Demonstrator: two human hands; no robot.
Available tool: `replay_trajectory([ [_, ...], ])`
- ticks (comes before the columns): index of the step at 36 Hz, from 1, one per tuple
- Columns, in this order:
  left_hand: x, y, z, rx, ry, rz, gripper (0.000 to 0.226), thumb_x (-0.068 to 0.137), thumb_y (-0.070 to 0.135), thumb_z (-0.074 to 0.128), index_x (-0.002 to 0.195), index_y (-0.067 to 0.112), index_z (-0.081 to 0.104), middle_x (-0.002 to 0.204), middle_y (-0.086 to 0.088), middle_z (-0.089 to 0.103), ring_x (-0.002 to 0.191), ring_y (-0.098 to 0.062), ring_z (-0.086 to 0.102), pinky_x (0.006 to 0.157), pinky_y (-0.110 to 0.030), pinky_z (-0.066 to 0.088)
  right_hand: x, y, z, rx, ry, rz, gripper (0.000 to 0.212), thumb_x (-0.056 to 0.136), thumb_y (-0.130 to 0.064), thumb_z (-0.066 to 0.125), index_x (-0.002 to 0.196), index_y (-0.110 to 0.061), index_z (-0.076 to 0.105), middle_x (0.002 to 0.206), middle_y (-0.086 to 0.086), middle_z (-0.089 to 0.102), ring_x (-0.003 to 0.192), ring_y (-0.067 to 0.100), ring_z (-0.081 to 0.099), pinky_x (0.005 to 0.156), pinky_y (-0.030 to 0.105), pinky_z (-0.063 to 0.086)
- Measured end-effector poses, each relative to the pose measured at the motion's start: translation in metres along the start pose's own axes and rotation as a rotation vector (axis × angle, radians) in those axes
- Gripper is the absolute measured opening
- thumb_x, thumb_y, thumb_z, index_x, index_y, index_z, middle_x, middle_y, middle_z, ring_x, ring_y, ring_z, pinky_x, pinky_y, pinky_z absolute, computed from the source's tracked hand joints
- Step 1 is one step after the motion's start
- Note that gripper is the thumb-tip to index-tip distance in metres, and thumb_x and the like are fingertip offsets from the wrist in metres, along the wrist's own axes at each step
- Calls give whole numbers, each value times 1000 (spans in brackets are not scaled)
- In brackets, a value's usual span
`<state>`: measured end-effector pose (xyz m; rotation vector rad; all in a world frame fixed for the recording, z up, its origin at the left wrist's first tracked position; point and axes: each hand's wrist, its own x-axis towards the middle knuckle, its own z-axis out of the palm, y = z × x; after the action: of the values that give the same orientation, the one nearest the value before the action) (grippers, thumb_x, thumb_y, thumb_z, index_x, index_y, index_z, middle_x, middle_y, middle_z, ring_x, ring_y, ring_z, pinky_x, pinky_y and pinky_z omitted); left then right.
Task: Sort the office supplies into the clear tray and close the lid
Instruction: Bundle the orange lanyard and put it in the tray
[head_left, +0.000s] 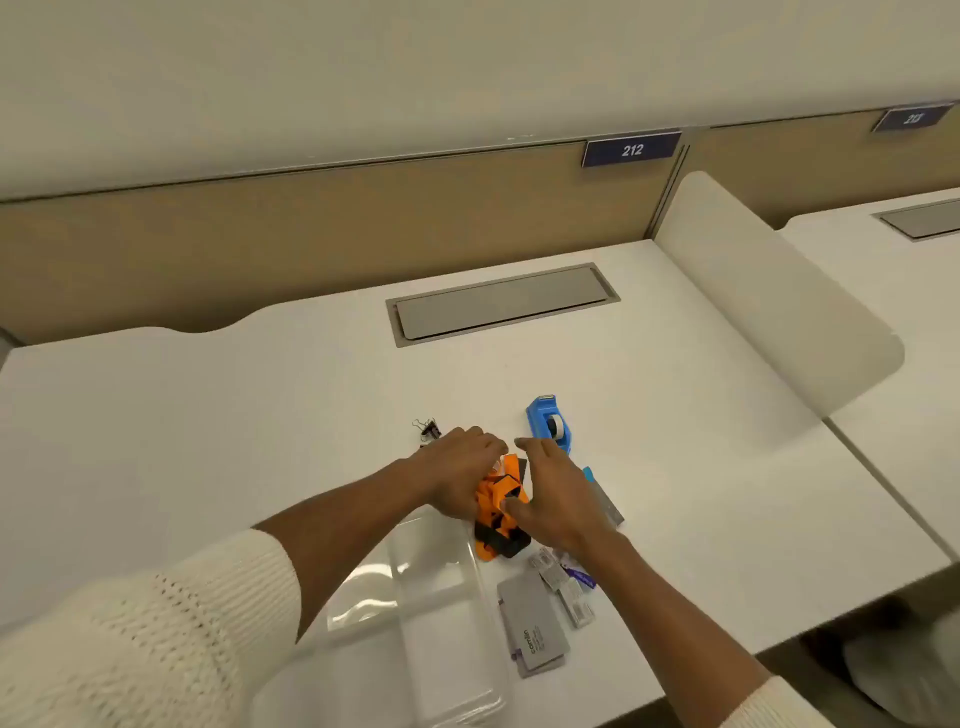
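An orange and black item lies on the white desk just beyond the clear tray. My left hand curls over its left side and grips it. My right hand hovers at its right with fingers spread and the thumb touching the item. The tray's compartments look empty, and its clear lid lies open to the left. A blue tape dispenser, black binder clips, a grey box, small staple boxes and a grey and blue cutter lie around.
A grey cable hatch is set into the desk at the back. A beige partition with a sign reading 212 stands behind, and a white divider panel rises at the right. The desk's front edge runs past the tray.
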<state>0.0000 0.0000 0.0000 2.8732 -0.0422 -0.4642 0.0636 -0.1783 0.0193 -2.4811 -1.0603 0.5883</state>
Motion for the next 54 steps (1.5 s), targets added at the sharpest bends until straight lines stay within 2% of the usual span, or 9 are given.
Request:
replay_trajectory([
  [7,19,3,10,-14,-86,-31,48,81,37,77,116,12,57,116,-11,57,106,-28,53,89,-37,46,8,7,36,-218,-131,56,95,75,-50,80,150,-15,33,136,8,50,119,26,53,85,35,50],
  [14,25,6,4,-137,-74,-96,12,85,14,69,95,8,65,100,-13,65,88,-29,61,73,-39,47,18,11,52,-135,-64,102,67,78,-39,77,134,-19,44,116,5,61,101,23,59,79,38,56],
  [20,24,-1,-15,-259,4,-123,28,82,4,67,108,10,76,108,-6,75,103,-26,66,89,-42,55,26,16,32,14,-9,133,48,73,-21,77,115,-22,54,92,2,69,83,25,65,68,40,57],
  [24,23,0,-33,-307,76,-132,26,84,9,70,109,12,77,106,-3,76,99,-21,66,88,-43,58,28,13,8,17,78,111,43,75,-17,74,114,-27,60,76,-9,58,67,15,59,56,26,41],
  [30,13,5,-63,-399,196,-170,25,77,12,77,102,14,79,95,-1,77,88,-21,71,82,-38,60,27,0,-39,55,76,87,49,69,-24,81,115,-34,67,88,-5,73,76,19,68,70,32,58],
  [35,-2,8,-81,-500,262,-162,23,76,9,79,99,13,79,89,1,75,84,-18,70,71,-32,59,20,-11,-69,100,76,22,53,65,-22,86,114,-33,71,89,-7,75,76,15,69,66,20,51],
  [41,-25,7,-90,-603,294,-193,20,77,13,83,96,16,79,93,2,77,90,-16,72,72,-28,60,10,-25,-85,205,39,-23,52,67,-23,91,115,-27,72,97,-4,77,87,20,72,85,37,61],
  [49,-62,10,-80,-694,316,-269,20,81,12,83,101,12,79,100,0,76,93,-18,71,75,-25,58,-3,-41,-72,239,-36,-72,50,70,-22,89,116,-26,72,98,-3,76,89,20,73,89,43,62],
  [54,-90,7,-60,-728,344,-342,20,82,11,84,101,14,80,103,1,76,95,-16,69,73,-21,55,-12,-53,-52,304,-100,-71,45,68,-23,88,110,-30,71,89,-4,77,82,16,74,82,42,64],
])
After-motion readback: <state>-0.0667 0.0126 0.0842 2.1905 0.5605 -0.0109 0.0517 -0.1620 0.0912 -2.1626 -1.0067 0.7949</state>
